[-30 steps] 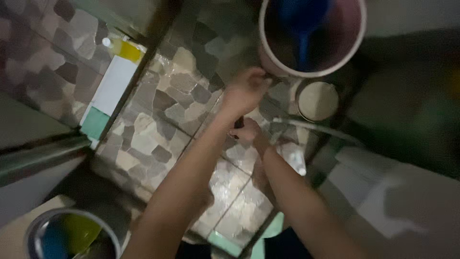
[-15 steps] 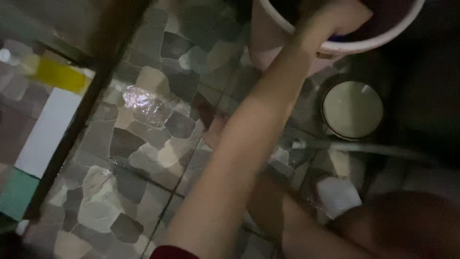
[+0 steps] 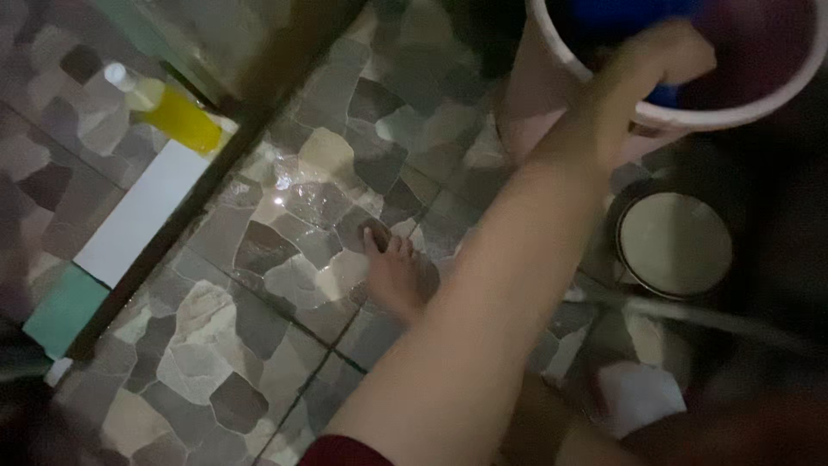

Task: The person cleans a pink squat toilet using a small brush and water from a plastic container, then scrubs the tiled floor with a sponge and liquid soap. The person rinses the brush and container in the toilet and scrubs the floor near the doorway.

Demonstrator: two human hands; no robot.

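A left hand (image 3: pixel 642 78) curls its fingers over the rim of a pale bucket (image 3: pixel 552 95), above a bare foot (image 3: pixel 395 276) on wet stone tiles (image 3: pixel 259 250).

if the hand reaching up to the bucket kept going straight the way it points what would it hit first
That hand, apparently the left, already lies on the rim of the pale bucket. Going straight on, it would most likely pass over the rim into the bucket and meet the blue thing inside, though depth is unclear.
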